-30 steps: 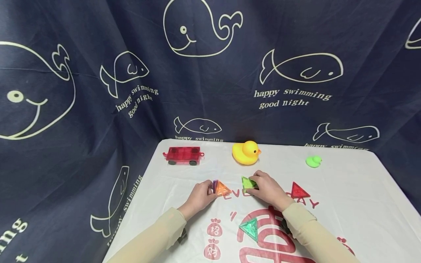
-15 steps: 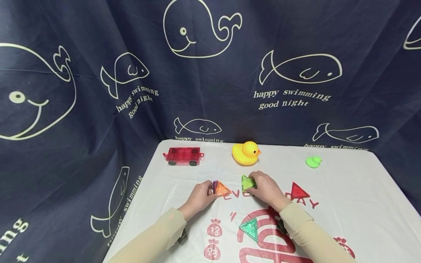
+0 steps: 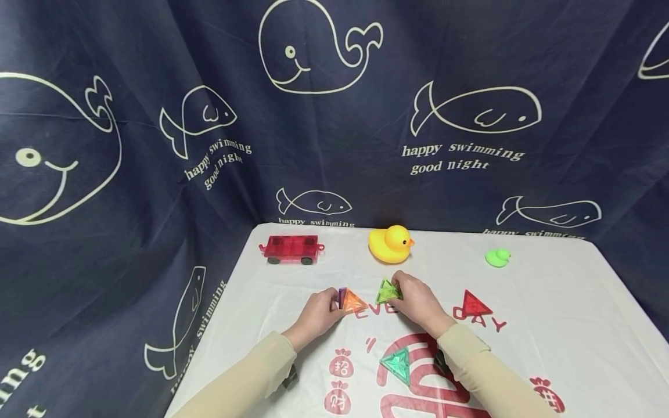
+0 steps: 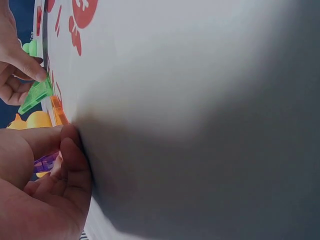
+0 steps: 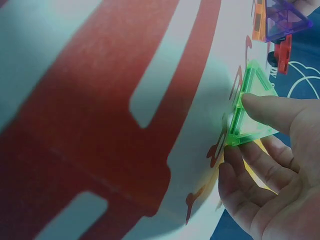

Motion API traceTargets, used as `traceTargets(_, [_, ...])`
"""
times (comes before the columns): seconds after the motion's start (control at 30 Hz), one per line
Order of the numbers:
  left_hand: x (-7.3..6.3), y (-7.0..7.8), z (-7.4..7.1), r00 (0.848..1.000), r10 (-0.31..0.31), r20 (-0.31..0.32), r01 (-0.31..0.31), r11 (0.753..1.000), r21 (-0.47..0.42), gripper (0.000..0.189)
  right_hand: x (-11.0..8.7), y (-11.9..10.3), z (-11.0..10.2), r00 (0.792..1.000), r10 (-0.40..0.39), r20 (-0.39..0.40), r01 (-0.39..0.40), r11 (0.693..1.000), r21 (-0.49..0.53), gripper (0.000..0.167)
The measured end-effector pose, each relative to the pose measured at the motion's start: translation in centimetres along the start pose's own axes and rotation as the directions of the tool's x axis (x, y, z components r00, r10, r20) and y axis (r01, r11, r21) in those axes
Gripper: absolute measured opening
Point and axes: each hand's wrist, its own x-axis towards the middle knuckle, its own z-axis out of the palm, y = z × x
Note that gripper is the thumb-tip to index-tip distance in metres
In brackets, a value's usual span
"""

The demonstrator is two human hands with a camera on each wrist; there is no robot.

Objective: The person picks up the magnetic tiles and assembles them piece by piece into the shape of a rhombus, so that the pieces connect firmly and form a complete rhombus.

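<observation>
My left hand (image 3: 319,309) rests low on the white tabletop and pinches a purple triangular magnetic tile (image 4: 46,163) that stands upright. Against it lies an orange triangular tile (image 3: 353,301), its tip pointing right. To the right, my right hand (image 3: 418,299) grips a green triangular tile (image 3: 386,292) between thumb and fingers. In the right wrist view the thumb lies on the edge of the green tile (image 5: 252,75), which is tilted up. A gap separates it from the orange tile.
A red wheeled car base (image 3: 291,248) stands at the back left. Behind the hands sits a yellow duck (image 3: 391,244), with a small green duck (image 3: 498,258) farther right. A red triangular tile (image 3: 475,303) and a teal one (image 3: 397,364) lie on the printed white cloth.
My right hand has shifted left with the green tile, closer to the orange tile, and the tile has turned slightly. The left hand has stayed in place.
</observation>
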Motion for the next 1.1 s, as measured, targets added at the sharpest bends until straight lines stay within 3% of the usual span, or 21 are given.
traceTargets(0.53, [0.0, 0.1, -0.1, 1.0, -0.016, 0.009, 0.016, 1.0, -0.003, 0.019, 0.1, -0.7, 0.2, 0.999, -0.045, -0.014, 0.045, 0.999, 0.0, 0.027])
traceTargets(0.97, [-0.1, 0.1, 0.0, 1.0, -0.019, 0.007, 0.019, 1.0, 0.011, 0.02, 0.1, -2.7, 1.3, 0.996, -0.084, 0.0, 0.084, 0.995, -0.049, 0.009])
traceTargets(1.1, [0.1, 0.0, 0.0, 1.0, -0.013, 0.006, 0.013, 1.0, 0.019, 0.02, 0.3, -3.2, 1.4, 0.994, -0.108, 0.001, 0.108, 0.993, -0.04, 0.024])
